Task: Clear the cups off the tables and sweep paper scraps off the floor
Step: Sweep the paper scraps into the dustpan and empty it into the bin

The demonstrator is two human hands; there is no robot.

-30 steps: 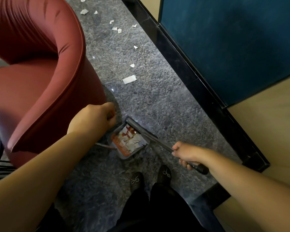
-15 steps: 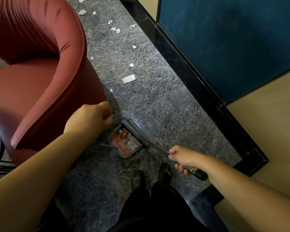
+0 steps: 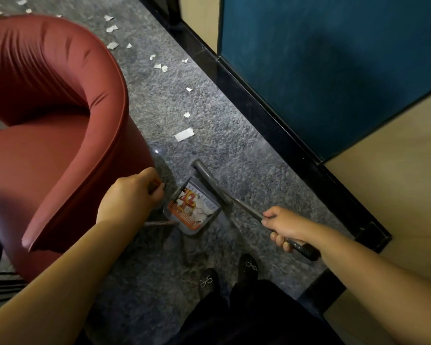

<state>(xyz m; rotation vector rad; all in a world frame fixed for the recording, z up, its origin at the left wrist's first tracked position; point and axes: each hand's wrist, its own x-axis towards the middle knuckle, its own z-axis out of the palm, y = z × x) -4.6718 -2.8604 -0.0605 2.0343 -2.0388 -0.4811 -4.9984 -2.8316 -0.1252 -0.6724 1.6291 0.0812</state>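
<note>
A grey dustpan (image 3: 193,210) with an orange comb edge sits on the speckled grey floor in front of my feet and holds several white paper scraps. My left hand (image 3: 130,197) is closed around the dustpan's upright handle beside the red armchair. My right hand (image 3: 285,226) grips the dark broom handle (image 3: 249,212); the grey broom head (image 3: 204,171) rests at the pan's far edge. More white paper scraps lie ahead on the floor, the largest (image 3: 184,134) just beyond the broom, smaller ones (image 3: 159,66) further along. No cups are in view.
A red armchair (image 3: 60,125) stands close on the left. A black skirting (image 3: 271,128) under a teal wall panel (image 3: 334,66) runs along the right, leaving a narrow strip of floor between them. My black shoes (image 3: 224,275) are just behind the pan.
The view has tilted up, showing more scraps ahead. The broom head has shifted to the dustpan's far edge, and both hands keep their grip.
</note>
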